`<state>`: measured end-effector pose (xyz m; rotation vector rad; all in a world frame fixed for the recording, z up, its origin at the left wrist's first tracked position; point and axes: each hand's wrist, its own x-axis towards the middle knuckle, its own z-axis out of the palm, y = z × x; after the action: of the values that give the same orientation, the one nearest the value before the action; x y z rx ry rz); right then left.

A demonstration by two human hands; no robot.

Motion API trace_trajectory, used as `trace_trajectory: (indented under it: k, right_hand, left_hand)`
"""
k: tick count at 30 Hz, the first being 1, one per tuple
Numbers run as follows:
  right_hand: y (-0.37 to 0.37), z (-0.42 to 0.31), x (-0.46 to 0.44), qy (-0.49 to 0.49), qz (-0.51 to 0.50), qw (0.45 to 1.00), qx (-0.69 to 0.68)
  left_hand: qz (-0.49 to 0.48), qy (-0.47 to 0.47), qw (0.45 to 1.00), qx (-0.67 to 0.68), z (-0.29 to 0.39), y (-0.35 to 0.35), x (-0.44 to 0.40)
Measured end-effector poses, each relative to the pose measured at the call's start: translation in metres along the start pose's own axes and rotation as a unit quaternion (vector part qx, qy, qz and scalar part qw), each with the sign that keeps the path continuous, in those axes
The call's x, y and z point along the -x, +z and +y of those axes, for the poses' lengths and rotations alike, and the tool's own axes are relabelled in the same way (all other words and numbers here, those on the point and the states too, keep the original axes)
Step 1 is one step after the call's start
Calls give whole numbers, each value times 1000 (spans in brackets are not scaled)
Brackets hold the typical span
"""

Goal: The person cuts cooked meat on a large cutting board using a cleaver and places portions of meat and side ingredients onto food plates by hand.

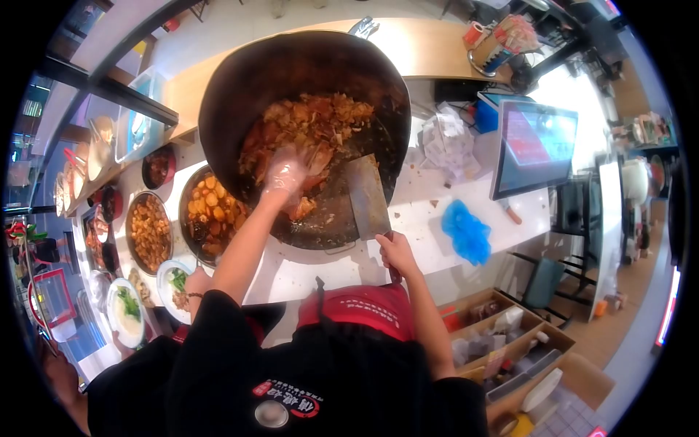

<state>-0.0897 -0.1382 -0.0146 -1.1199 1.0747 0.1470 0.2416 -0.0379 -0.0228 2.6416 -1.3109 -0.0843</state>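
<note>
A large dark round pot is tilted toward me, with a heap of browned, chopped cooked meat inside. My left hand, in a clear plastic glove, reaches into it, its fingers closed at a piece of meat and partly hidden. My right hand grips the handle of a wide cleaver, whose flat blade lies over the pot's lower right side. Bits of food cling to the pot's bottom near the blade.
At left are pans of potatoes and stewed chunks. Beside me a co-worker's hand holds a plate of rice and greens. To the right are a blue plastic bag, a wooden-handled knife, crumpled clear plastic and a screen.
</note>
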Motion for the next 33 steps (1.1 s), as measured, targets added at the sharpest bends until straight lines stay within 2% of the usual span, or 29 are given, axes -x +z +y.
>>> trace_trajectory:
  k: [1, 2, 3, 4, 5, 6, 7, 8, 9, 10, 13, 17, 18, 19, 20, 21, 22, 23, 25, 26, 28, 29, 31, 32, 33]
  right_hand:
    - [1, 0, 0, -1, 2, 1000, -3]
    - [1, 1, 0, -5, 7, 1000, 5]
    - [1, 1, 0, -9, 11, 1000, 13]
    - [2, 2, -1, -8, 12, 1000, 10]
    - [3, 4, -1, -11, 12, 1000, 13]
    - [3, 5, -1, -14, 13, 1000, 17]
    - [4, 5, -1, -13, 15, 1000, 15]
    - [4, 4, 0, -15, 16, 1000, 19]
    - [5, 2, 1, -19, 17, 999, 24]
    - [4, -1, 3, -19, 20, 999, 23]
    - [6, -7, 3, -1, 24, 1000, 16]
    - [6, -3, 5, -25, 43, 997, 52]
    - [5, -4, 4, -39, 54, 995, 76]
    - [3, -9, 6, -40, 53, 994, 85]
    - [3, -15, 11, -36, 66, 994, 84]
    - [2, -18, 14, -32, 78, 993, 82]
    - [-3, -15, 11, -51, 84, 990, 104]
    - [-6, -17, 9, -56, 74, 989, 113]
    - [-13, -21, 9, -81, 92, 982, 141]
    - [-21, -14, 5, -85, 84, 982, 148]
    - [-36, 2, -8, -263, 123, 911, 293]
    - [-41, -1, -2, -266, 114, 910, 297]
    - [-48, -14, 5, -249, 118, 904, 326]
    - [-52, -16, 5, -246, 106, 902, 338]
    - [-52, -15, 0, -249, 90, 902, 341]
  left_hand:
    - [6, 22, 1000, -12, -1, -6, -2]
    - [-50, -122, 966, 220, 18, -47, -2]
    - [-80, -216, 893, 388, 25, -55, -3]
    - [-75, -319, 784, 528, 32, -63, -4]
    - [-78, -318, 784, 527, 36, -78, -6]
    - [-137, -284, 876, 364, 37, -97, -10]
    - [-191, -237, 934, 188, 35, -109, -16]
    - [-151, -273, 869, 383, 3, -70, -19]
    - [-86, -307, 730, 604, -27, -33, -21]
    - [-32, -325, 582, 745, -58, 4, -23]
    - [-48, -351, 545, 760, -36, -78, -29]
    - [-86, -292, 556, 773, -24, -70, -22]
    - [-99, -271, 671, 683, -8, -56, -15]
    - [-133, -212, 841, 479, 27, -74, -7]
    - [0, -160, 920, 359, 68, -74, 10]
    - [33, -23, 962, 269, 79, -46, 15]
    - [14, 16, 981, 195, 88, -10, 18]
    - [-32, 0, 994, 100, 113, -7, 20]
    - [57, -5, 998, 17, 131, 45, 34]
    - [61, -16, 998, 15, 139, 35, 40]
    - [-6, -57, 998, 21, 152, 15, 48]
    - [-4, -66, 998, 19, 151, 21, 56]
    - [98, -69, 974, 193, 139, 34, 67]
    - [77, -37, 966, 244, 141, 24, 69]
    - [80, -51, 967, 238, 145, 30, 72]
